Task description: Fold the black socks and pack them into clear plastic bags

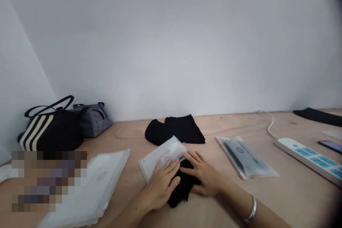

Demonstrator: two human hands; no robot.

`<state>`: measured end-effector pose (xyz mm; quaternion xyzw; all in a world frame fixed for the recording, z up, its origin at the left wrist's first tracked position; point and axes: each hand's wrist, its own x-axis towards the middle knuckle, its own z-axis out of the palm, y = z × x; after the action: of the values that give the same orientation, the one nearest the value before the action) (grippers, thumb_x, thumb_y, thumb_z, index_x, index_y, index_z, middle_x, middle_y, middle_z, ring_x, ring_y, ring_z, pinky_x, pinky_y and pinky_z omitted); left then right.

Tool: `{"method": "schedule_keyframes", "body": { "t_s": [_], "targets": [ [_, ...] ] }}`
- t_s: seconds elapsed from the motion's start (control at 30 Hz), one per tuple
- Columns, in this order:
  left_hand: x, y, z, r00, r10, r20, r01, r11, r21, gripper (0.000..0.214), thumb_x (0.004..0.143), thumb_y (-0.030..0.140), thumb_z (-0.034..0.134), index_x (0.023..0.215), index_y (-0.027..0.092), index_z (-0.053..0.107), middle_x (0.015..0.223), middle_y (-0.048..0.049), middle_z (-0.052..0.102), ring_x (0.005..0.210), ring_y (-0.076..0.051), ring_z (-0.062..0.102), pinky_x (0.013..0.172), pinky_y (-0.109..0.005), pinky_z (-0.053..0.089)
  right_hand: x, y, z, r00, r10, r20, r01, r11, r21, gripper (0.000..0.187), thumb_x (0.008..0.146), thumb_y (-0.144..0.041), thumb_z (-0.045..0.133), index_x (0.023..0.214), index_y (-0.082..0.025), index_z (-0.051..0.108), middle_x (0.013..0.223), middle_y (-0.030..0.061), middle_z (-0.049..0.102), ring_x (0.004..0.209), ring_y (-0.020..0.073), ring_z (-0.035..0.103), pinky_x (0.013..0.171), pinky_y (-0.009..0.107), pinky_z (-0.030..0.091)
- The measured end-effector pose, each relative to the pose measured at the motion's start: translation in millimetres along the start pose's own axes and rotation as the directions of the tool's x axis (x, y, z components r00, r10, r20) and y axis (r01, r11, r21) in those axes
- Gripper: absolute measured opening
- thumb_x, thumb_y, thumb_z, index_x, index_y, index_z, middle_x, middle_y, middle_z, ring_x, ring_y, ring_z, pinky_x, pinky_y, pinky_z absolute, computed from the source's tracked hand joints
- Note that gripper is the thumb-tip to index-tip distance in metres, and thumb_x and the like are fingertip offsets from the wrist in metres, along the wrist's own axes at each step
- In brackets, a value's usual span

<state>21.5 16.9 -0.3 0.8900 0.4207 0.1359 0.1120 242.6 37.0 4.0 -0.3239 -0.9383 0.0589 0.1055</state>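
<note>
Hands (pixel 161 187) (pixel 203 176) on plywood table (pixel 288 199), white wall (pixel 171 42) behind.

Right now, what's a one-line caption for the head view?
Left hand and right hand press black cloth against a translucent printed bag on a plywood tabletop.

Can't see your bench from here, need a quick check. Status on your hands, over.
Left hand flat on frosted plastic bag. Right hand on black garment. Second black garment just beyond.
</note>
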Motion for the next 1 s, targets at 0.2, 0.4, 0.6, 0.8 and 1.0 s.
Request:
{"method": "schedule_keyframes", "body": {
  "t_s": [0.2,0.4,0.6,0.8,1.0],
  "targets": [
    [-4,6,-10.7,0.992,0.129,0.006,-0.129,0.991,-0.032,0.050,0.089,0.042,0.038,0.135,0.028,0.023,0.139,-0.0028,0.032,0.129,-0.023,0.023,0.105,-0.051,0.013,5,-9,4,0.999,0.032,0.044,-0.029,0.997,-0.072,0.067,0.074,-0.029,0.050,0.136,-0.019,0.026,0.145,0.0091,0.006,0.131,0.0285,-0.003,0.102,0.054,0.000],
    [-5,0,-5.4,0.994,0.111,-0.020,-0.111,0.994,0.004,0.048,0.090,0.029,0.038,0.135,0.030,0.022,0.140,-0.0003,0.029,0.129,-0.021,0.022,0.105,-0.050,0.014,3,-6,12,0.993,0.114,0.015,-0.112,0.990,-0.085,0.056,0.079,-0.024,0.043,0.133,-0.018,0.031,0.143,0.0073,0.021,0.129,0.0263,0.016,0.102,0.051,0.015],
    [-7,-2,-12.0,0.991,0.131,0.003,-0.131,0.991,0.023,0.053,0.088,0.033,0.042,0.136,0.030,0.019,0.141,0.0009,0.027,0.129,-0.022,0.022,0.105,-0.049,0.016,-3,4,7,0.993,0.119,-0.015,-0.119,0.991,-0.068,0.057,0.080,-0.033,0.047,0.133,-0.020,0.031,0.142,0.0050,0.023,0.131,0.0275,0.008,0.103,0.053,0.005],
    [-6,-1,-8.0,0.984,0.174,-0.028,-0.171,0.981,0.095,0.053,0.086,0.023,0.042,0.135,0.028,0.024,0.140,0.0003,0.030,0.127,-0.022,0.029,0.104,-0.047,0.021,0,7,6,0.995,0.070,-0.068,-0.070,0.998,0.007,0.037,0.086,-0.029,0.042,0.122,-0.022,0.048,0.131,0.0040,0.043,0.129,0.0217,0.022,0.105,0.049,0.001],
    [-6,1,-5.1,0.966,0.242,-0.086,-0.237,0.969,0.073,0.048,0.087,0.011,0.033,0.132,0.028,0.033,0.134,-0.0006,0.040,0.119,-0.018,0.041,0.095,-0.037,0.036,-9,2,-9,0.996,0.052,-0.076,-0.043,0.992,0.115,0.038,0.077,-0.044,0.054,0.109,-0.024,0.059,0.123,0.0051,0.053,0.124,0.0239,0.033,0.103,0.044,0.017]
  ]
}}
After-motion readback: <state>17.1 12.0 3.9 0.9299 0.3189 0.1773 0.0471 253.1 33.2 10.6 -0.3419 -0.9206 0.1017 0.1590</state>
